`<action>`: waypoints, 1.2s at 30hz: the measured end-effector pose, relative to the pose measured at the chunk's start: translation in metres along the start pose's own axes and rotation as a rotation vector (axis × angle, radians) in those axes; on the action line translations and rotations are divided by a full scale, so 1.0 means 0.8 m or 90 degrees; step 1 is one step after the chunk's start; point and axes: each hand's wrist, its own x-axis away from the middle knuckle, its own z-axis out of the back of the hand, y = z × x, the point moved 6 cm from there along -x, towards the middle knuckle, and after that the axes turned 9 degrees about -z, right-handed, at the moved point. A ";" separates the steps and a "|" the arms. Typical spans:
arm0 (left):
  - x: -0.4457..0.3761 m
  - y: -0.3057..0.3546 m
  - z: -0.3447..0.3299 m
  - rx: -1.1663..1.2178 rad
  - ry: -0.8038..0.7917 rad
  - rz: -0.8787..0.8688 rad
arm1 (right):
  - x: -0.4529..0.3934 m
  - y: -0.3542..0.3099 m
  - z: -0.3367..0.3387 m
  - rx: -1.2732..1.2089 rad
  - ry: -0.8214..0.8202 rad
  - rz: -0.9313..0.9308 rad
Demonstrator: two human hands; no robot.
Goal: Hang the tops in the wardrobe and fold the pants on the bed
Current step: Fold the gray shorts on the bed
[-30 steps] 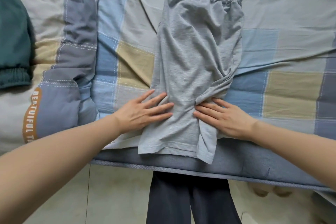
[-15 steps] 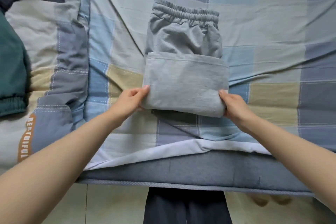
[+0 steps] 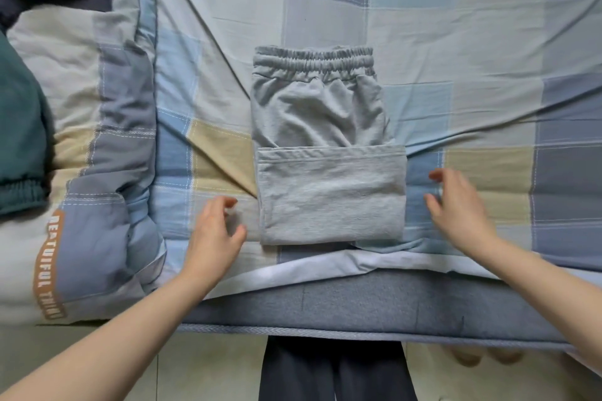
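Both hands released grey pants [image 3: 329, 153]: left hand [image 3: 216, 231], right hand [image 3: 456, 205] now apart, empty, beside lower fold; one fold done.

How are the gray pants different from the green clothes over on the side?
The gray pants are light gray; the green garment is dark teal. The gray pants are in the middle of the bed, folded once, with the leg end laid up over the top part; the green garment lies at the left edge, mostly out of view, so I cannot tell its fold. Both have a gathered elastic band.
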 end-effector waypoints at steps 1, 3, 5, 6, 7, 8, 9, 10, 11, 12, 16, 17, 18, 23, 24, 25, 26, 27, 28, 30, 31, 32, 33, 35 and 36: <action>-0.003 0.012 0.008 -0.106 0.035 -0.111 | 0.006 -0.012 0.015 0.098 0.108 0.132; -0.009 0.043 0.007 -0.312 0.008 -0.358 | 0.029 -0.041 0.015 0.259 0.169 0.411; -0.018 0.068 -0.011 -0.520 -0.095 -0.587 | 0.044 -0.061 -0.003 0.428 0.138 0.606; -0.025 0.072 -0.021 -0.599 -0.145 -0.648 | 0.041 -0.068 -0.011 0.484 0.129 0.647; -0.036 0.074 -0.030 -0.658 -0.182 -0.672 | 0.034 -0.075 -0.015 0.528 0.132 0.671; -0.048 0.075 -0.037 -0.690 -0.195 -0.679 | 0.024 -0.082 -0.020 0.557 0.144 0.684; -0.063 0.074 -0.041 -0.696 -0.203 -0.674 | 0.013 -0.088 -0.023 0.579 0.148 0.694; -0.077 0.072 -0.043 -0.692 -0.216 -0.661 | 0.001 -0.093 -0.027 0.601 0.147 0.704; -0.090 0.068 -0.043 -0.690 -0.234 -0.646 | -0.008 -0.096 -0.030 0.620 0.145 0.714; -0.099 0.064 -0.042 -0.694 -0.251 -0.632 | -0.015 -0.098 -0.031 0.629 0.140 0.723; -0.094 0.046 -0.033 -0.681 -0.282 -0.591 | -0.014 -0.086 -0.032 0.562 0.068 0.716; -0.090 0.047 -0.032 -0.665 -0.278 -0.583 | -0.012 -0.082 -0.029 0.547 0.041 0.708; -0.087 0.048 -0.032 -0.657 -0.283 -0.572 | -0.009 -0.078 -0.026 0.532 0.014 0.701; -0.071 0.058 -0.029 -0.622 -0.390 -0.565 | 0.010 -0.071 -0.017 0.468 -0.154 0.687; -0.063 0.057 -0.026 -0.595 -0.423 -0.569 | 0.017 -0.069 -0.017 0.437 -0.215 0.688; -0.053 0.058 -0.023 -0.557 -0.465 -0.570 | 0.025 -0.067 -0.015 0.394 -0.286 0.674; -0.040 0.060 -0.021 -0.487 -0.517 -0.552 | 0.032 -0.065 -0.015 0.337 -0.365 0.641; -0.028 0.062 -0.021 -0.378 -0.568 -0.510 | 0.038 -0.063 -0.013 0.261 -0.444 0.580; -0.019 0.065 -0.019 -0.227 -0.596 -0.442 | 0.041 -0.062 -0.009 0.160 -0.506 0.504; -0.015 0.065 -0.008 0.075 -0.566 -0.257 | 0.043 -0.068 0.003 -0.130 -0.539 0.355; -0.020 0.063 -0.001 0.206 -0.495 -0.151 | 0.037 -0.067 0.008 -0.285 -0.506 0.267; -0.028 0.058 0.007 0.312 -0.403 -0.042 | 0.026 -0.061 0.009 -0.404 -0.459 0.158; -0.036 0.048 0.013 0.380 -0.301 0.057 | 0.018 -0.053 0.004 -0.490 -0.424 0.042; -0.052 0.033 0.019 0.428 -0.140 0.166 | 0.004 -0.045 -0.013 -0.564 -0.410 -0.126; -0.057 0.034 0.014 0.425 -0.108 0.175 | -0.001 -0.044 -0.022 -0.566 -0.425 -0.175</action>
